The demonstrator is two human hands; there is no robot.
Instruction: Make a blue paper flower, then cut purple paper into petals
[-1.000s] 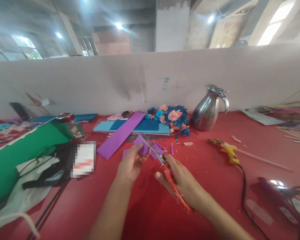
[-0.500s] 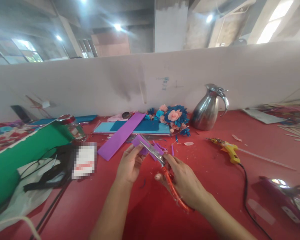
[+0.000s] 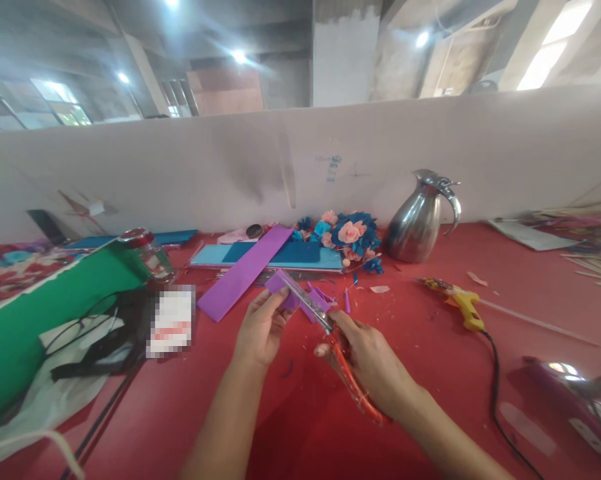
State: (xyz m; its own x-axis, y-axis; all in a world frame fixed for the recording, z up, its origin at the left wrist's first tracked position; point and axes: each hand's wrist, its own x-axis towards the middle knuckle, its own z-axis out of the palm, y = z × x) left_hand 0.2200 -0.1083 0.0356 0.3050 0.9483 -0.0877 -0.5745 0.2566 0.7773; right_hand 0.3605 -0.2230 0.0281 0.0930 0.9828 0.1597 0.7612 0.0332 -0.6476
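Observation:
Between thumb and fingers, my left hand [image 3: 264,323] pinches a small piece of purple paper [image 3: 276,283]. My right hand [image 3: 373,357] is closed around the red handles of a pair of scissors [image 3: 347,373]. The scissors' blades lie along the right edge of the held piece, pointing up and left, and look nearly closed. Just behind the blades, purple scraps [image 3: 321,297] rest on the red table [image 3: 300,427]. A long purple paper strip [image 3: 245,272] lies slantwise over light and dark blue sheets [image 3: 210,255].
Pink and blue paper flowers [image 3: 353,233] sit at the back beside a steel jug [image 3: 415,223]. To the right lies a yellow glue gun [image 3: 460,305] with a black cord. At left are a green box [image 3: 65,313], a glass jar [image 3: 150,257] and a black bag [image 3: 115,333].
The scissors' blades have come over the purple piece and closed along its edge. My left hand has hardly moved and keeps hold of the paper.

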